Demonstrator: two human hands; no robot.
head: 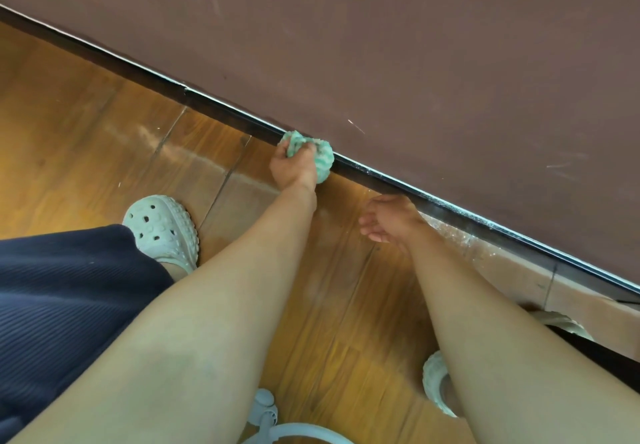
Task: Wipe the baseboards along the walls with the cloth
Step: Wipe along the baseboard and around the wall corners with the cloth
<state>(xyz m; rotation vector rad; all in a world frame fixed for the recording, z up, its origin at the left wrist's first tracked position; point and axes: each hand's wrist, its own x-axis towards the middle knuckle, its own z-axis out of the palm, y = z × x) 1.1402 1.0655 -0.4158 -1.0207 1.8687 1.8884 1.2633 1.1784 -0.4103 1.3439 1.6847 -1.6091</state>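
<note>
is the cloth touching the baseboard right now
Touching. The head view shows the cloth, bunched in the left hand, pressed against the baseboard at its top edge, with no gap visible.

The cloth (325, 161) sits against the baseboard (221, 113) at the floor's (86, 153) far edge — left hand (292, 170) gripping it, right hand (388, 218) just right.

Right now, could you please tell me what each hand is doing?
Left hand: grips the bunched green cloth against the baseboard.
Right hand: holds nothing, fingers relaxed, above the floor.
</note>
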